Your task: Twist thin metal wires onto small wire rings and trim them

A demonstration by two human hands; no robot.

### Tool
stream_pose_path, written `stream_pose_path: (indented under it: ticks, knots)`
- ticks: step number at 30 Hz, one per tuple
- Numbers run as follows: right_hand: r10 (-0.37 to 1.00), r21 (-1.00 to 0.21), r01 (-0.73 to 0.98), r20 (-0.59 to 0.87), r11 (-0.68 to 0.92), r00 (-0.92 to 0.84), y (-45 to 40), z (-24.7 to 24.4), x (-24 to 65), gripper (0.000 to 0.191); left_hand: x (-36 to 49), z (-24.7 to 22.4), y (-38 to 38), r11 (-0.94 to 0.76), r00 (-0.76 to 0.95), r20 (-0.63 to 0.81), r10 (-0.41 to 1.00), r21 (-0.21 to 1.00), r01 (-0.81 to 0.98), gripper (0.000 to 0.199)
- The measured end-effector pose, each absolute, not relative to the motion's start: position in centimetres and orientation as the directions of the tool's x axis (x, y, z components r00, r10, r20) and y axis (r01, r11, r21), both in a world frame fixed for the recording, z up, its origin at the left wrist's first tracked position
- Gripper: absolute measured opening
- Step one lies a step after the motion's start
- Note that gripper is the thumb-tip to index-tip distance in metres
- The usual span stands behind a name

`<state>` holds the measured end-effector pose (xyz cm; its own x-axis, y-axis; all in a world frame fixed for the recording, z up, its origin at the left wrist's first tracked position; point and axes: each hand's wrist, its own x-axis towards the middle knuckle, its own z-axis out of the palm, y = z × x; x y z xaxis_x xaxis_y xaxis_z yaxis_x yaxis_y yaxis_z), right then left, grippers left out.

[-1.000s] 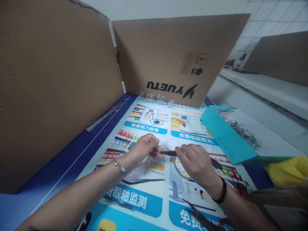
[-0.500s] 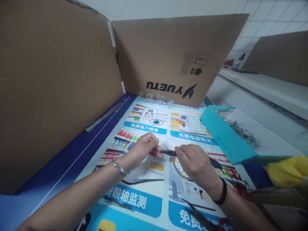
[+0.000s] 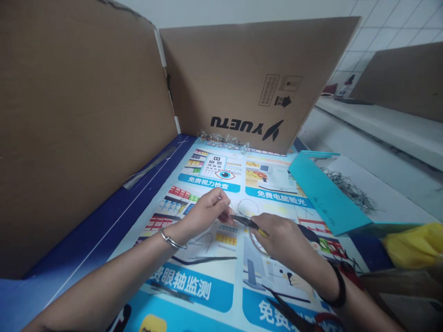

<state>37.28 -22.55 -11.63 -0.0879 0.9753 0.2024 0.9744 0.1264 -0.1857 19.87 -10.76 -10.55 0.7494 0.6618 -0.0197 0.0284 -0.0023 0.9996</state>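
Note:
My right hand [image 3: 277, 237] is closed around a pair of pliers [image 3: 246, 221] with dark jaws and a yellow handle part showing. The jaws point left and reach the fingertips of my left hand [image 3: 215, 206]. That hand is pinched closed near the pliers' tip; whatever is between its fingers is too small to make out. Beyond the pliers lies a thin wire loop [image 3: 248, 205] on the printed mat. A bundle of dark thin strands [image 3: 212, 259] lies below my left hand.
Scissors [image 3: 285, 310] lie near the front edge, with a second red-handled tool [image 3: 348, 269] to the right. A teal box [image 3: 325, 196] holds tangled wire [image 3: 349, 189]. Wire scraps [image 3: 224, 138] lie along the cardboard panel [image 3: 242, 69]. A yellow bag [image 3: 413, 244] is at right.
My right hand has turned and lowered slightly on the pliers, so the yellow handle part now shows. The left hand stays nearly in place at the jaws.

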Motion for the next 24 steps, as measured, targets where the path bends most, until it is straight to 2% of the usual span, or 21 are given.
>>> stream_pose_path:
  ticks: [3, 6, 12, 15, 20, 24]
  knots:
    - [0.996, -0.314, 0.948, 0.083, 0.051, -0.026, -22.5, -11.0, 37.2, 0.013, 19.8, -10.5, -10.8, -0.020, 0.749, 0.002, 0.662, 1.000, 0.015, 0.018]
    - [0.999, -0.387, 0.922, 0.035, 0.018, -0.005, -22.4, -10.7, 37.3, 0.014, 19.8, -10.5, -10.9, -0.022, 0.736, 0.016, 0.676, 1.000, -0.002, 0.018]
    - [0.998, -0.416, 0.908, 0.042, 0.050, -0.035, -22.1, -11.1, 37.7, 0.016, 19.7, -10.4, -10.9, -0.015, 0.749, 0.019, 0.662, 1.000, -0.012, 0.018]
    - [0.989, -0.325, 0.941, 0.142, 0.094, -0.050, -22.1, -11.7, 37.8, 0.015, 19.7, -10.5, -10.5, 0.048, 0.745, -0.045, 0.665, 0.999, 0.017, 0.018]
    - [0.867, -0.113, 0.971, 0.480, 0.210, -0.131, -22.1, -12.2, 37.7, 0.016, 19.8, -10.5, -10.0, 0.128, 0.726, -0.176, 0.664, 0.984, 0.121, 0.015]
    - [0.786, 0.176, 0.961, 0.554, 0.212, -0.275, -22.5, -11.9, 37.3, 0.016, 19.9, -10.6, -10.3, 0.156, 0.718, -0.227, 0.658, 0.974, 0.165, 0.012]
